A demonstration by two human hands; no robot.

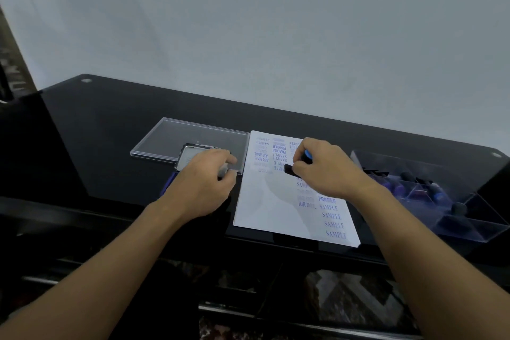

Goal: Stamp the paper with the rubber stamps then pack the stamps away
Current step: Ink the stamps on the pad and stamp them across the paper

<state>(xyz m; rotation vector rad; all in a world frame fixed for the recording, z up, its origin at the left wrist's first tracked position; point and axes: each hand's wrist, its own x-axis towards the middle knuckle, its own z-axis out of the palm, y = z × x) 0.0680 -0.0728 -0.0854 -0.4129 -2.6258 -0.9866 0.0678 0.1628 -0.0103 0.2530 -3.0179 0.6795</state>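
My right grip [325, 168] was curled tight round a stamp [305, 157] with a blue top. Its black foot sat on the paper [270, 201], among the blue words. My left grip [204, 182] was curled round a small grey thing [223, 170] over the ink pad [189, 157]. The clear box [469, 218] on my right had little rooms with more stamps [436, 193] lying in them. A flat clear lid [171, 138] lay on the tabletop [110, 124] behind the ink pad.

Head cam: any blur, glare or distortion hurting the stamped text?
Head view: wide-angle bend bows the glossy black table; stamped words on the white paper sheet read clearly at front right, smear near the right hand; the clear plastic compartment box is soft; no glare on the paper.
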